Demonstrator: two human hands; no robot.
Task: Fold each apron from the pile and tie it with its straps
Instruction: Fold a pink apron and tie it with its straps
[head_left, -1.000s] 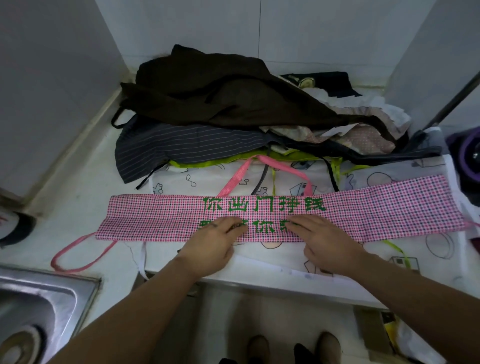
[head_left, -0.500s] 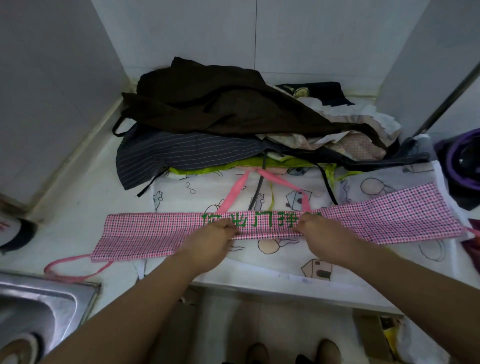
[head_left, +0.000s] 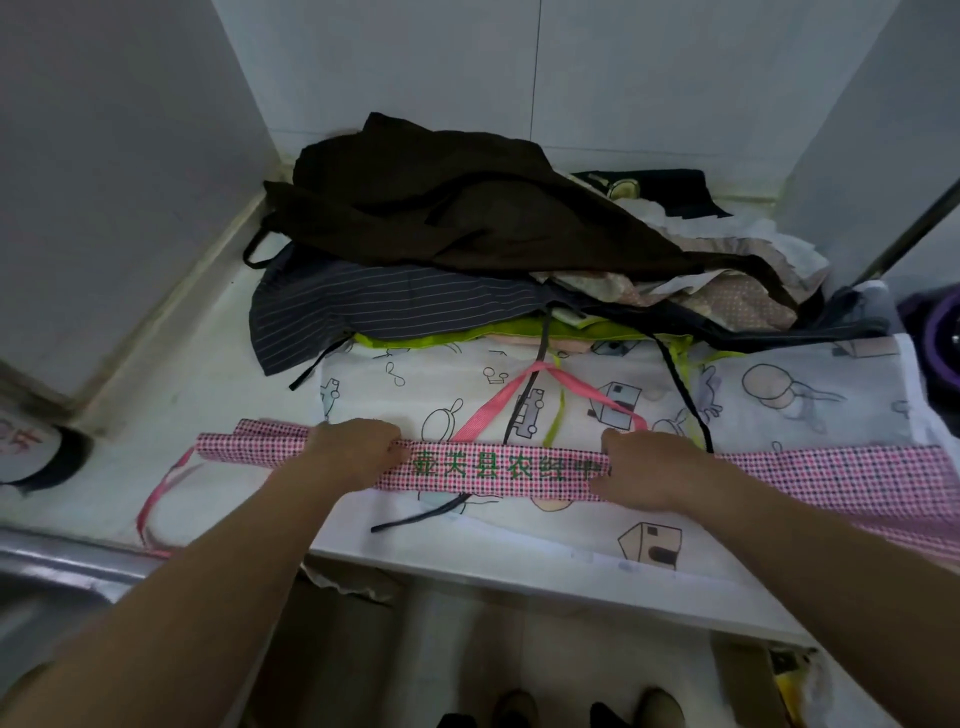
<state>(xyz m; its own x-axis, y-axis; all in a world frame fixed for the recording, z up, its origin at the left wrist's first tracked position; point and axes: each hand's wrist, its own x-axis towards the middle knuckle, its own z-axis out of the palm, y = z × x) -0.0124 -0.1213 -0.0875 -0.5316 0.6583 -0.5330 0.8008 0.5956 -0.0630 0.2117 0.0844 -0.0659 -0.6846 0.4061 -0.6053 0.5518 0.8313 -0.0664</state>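
Apron (head_left: 498, 470) pink checked, folded into a narrow strip with green lettering, left hand (head_left: 358, 449) and right hand (head_left: 644, 473) apart, each curled round it

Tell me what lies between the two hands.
In the head view, between the left hand and the right hand runs the folded pink checked apron, which both hold, its green lettering facing up.

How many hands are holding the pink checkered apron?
2. The left hand grips the pink checkered apron left of its green writing; the right hand grips it just right of the writing. No other hand shows.
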